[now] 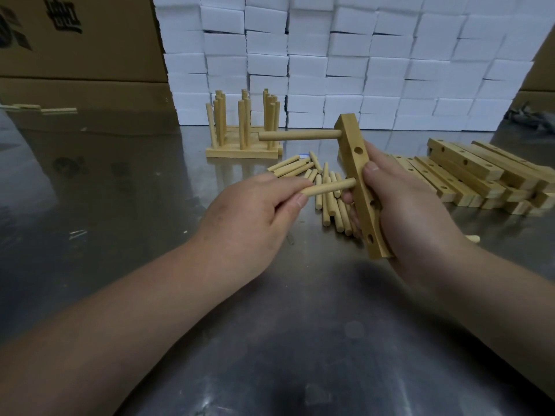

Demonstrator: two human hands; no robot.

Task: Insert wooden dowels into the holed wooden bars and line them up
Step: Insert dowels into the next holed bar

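Observation:
My right hand (pixel 411 205) grips a holed wooden bar (pixel 359 172) held on end above the table. One dowel (pixel 300 135) sticks out of the bar's top hole toward the left. My left hand (pixel 255 214) pinches a second dowel (pixel 329 187) whose tip is at the bar's side, near a middle hole. Loose dowels (pixel 327 190) lie in a pile on the table behind my hands. Finished bars with upright dowels (pixel 244 127) stand lined up at the back.
A heap of bare holed bars (pixel 480 175) lies at the right. White foam blocks (pixel 360 55) are stacked along the back; cardboard boxes (pixel 75 40) stand at the left. The steel table (pixel 285 340) is reflective.

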